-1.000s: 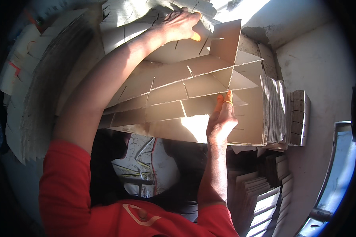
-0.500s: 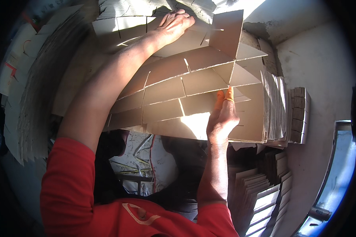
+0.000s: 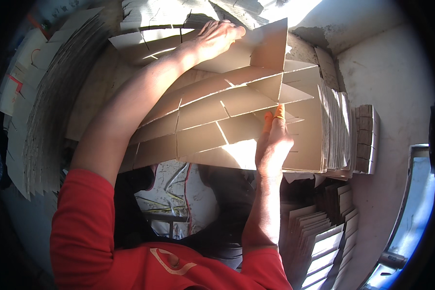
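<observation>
Our right hand point(image 3: 273, 145) stands flat and open against the near face of the cardboard grid point(image 3: 217, 121), fingers straight and pointing away from us, with an orange cap on one fingertip point(image 3: 279, 112). It grips nothing; we judge that it only presses on the sheet to keep the near side steady. Our left hand point(image 3: 216, 37) reaches far over the top, palm down and fingers stretched, and lies on the upright flap point(image 3: 268, 46) at the far end. It is also open, not closed around anything, and it seems to hold this far end in place so that the crossing strips do not fall flat.

The cardboard grid is right in front of us, between both hands, and it slopes upward away from our body. Its slotted strips cross each other and form open cells.

Just to the right of it, a thick stack of flat cardboard sheets point(image 3: 336, 128) stands on edge, and more cut pieces point(image 3: 324, 237) lie lower on the right. On the left, another big pile of sheets point(image 3: 48, 116) fans out. Further pieces point(image 3: 188, 12) rest beyond the left hand. The floor point(image 3: 391, 72) is pale rough concrete, and strong sunlight falls on the cardboard, while the room below us stays dark.
</observation>
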`<state>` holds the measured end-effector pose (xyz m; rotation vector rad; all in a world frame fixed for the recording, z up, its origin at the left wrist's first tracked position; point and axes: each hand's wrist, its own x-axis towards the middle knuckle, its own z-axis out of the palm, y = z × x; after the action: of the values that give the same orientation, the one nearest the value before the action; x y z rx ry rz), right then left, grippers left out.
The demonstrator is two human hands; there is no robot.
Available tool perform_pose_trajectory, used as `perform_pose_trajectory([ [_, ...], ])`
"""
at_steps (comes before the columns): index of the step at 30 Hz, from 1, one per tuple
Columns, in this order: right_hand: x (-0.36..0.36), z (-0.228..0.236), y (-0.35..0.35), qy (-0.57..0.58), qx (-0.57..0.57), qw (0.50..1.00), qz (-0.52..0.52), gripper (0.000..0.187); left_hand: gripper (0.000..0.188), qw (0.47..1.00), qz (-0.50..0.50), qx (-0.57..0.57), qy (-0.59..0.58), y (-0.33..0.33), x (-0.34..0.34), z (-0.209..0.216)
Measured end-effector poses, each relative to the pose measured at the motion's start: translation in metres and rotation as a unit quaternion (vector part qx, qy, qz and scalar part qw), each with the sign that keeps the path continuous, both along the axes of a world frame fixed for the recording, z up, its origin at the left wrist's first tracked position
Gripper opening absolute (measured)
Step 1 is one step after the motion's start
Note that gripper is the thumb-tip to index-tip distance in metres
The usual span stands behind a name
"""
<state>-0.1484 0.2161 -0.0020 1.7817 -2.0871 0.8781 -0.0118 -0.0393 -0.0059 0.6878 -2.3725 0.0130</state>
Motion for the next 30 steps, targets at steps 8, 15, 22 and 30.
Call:
perform_pose_trajectory([
  [8,0.011,0.026,0.009,0.001,0.018,1.0,-0.018,0.01,0.008,1.0,-0.014,-0.005,0.007,0.018,0.001,0.007],
  [15,0.013,0.045,0.019,-0.007,0.046,0.998,-0.029,0.012,0.018,0.998,0.008,0.066,-0.015,0.031,0.006,0.013],
  [22,0.011,0.04,0.019,-0.016,0.046,0.999,-0.015,0.013,0.003,0.997,-0.06,0.054,-0.003,0.027,0.011,0.004],
  [30,0.014,0.048,0.024,-0.03,0.095,0.995,-0.014,0.015,0.01,0.977,-0.005,0.212,-0.003,0.029,0.007,-0.001],
])
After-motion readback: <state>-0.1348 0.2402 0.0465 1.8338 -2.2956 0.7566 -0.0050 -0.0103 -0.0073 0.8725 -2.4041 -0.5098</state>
